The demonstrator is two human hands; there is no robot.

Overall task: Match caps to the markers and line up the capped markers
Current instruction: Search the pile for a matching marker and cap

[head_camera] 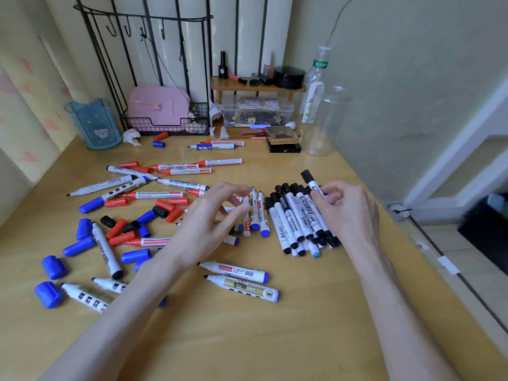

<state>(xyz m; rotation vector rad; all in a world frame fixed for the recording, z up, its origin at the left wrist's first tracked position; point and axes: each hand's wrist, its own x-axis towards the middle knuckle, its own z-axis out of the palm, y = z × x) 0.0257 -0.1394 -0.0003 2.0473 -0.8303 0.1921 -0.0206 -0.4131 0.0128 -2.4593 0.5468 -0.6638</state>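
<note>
Several black-capped markers (295, 218) lie side by side in a row right of centre on the wooden table (302, 312). My right hand (346, 210) grips one more black-capped marker (312, 182) at the row's right end. My left hand (209, 221) hovers with loosely curled fingers, its fingertips at a small group of uncapped blue markers (259, 215) standing left of the row. Loose blue caps (52, 266), red caps (121, 237) and a few black caps (160, 211) are scattered to the left among uncapped markers (167, 195).
Two uncapped blue markers (242, 281) lie near my left forearm. At the back stand a clear plastic jar (325, 122), a bottle (316, 81), a small wooden shelf (258, 88), a wire rack with a pink case (159, 111) and a blue bin (94, 125). The table's right edge drops off.
</note>
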